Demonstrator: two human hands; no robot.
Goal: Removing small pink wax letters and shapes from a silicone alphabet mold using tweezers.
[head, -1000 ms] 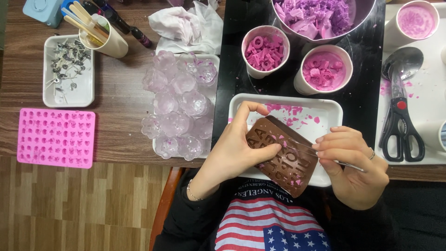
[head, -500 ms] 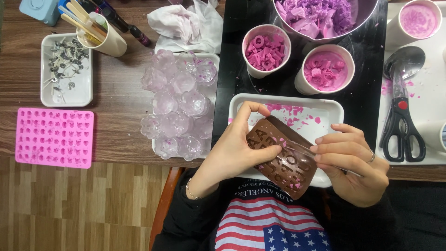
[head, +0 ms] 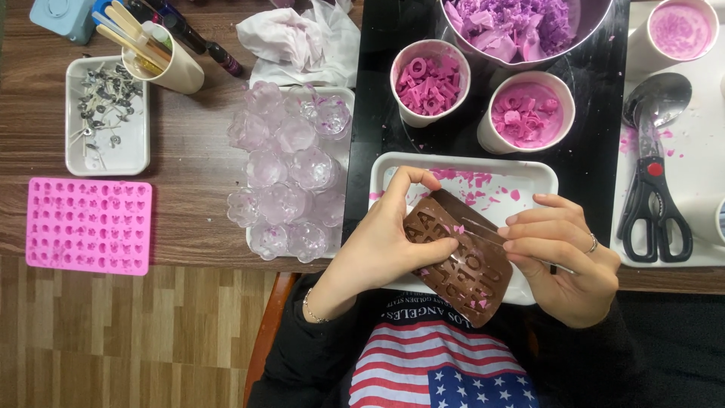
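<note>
Mould [head: 462, 264], brown with letter cavities, sits between fingers [head: 434, 250] of both hands.

1 head-worn view, steeply downward

The camera looked near-vertically from close above onto the wooden table [head: 189, 159]; the wearer's chest sat at 6 o'clock, far table edge at 12.

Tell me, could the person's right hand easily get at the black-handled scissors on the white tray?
Probably yes. The scissors lie uncovered just beside the right hand, with nothing between them, but that hand holds a thin tool against the brown mould.
</note>
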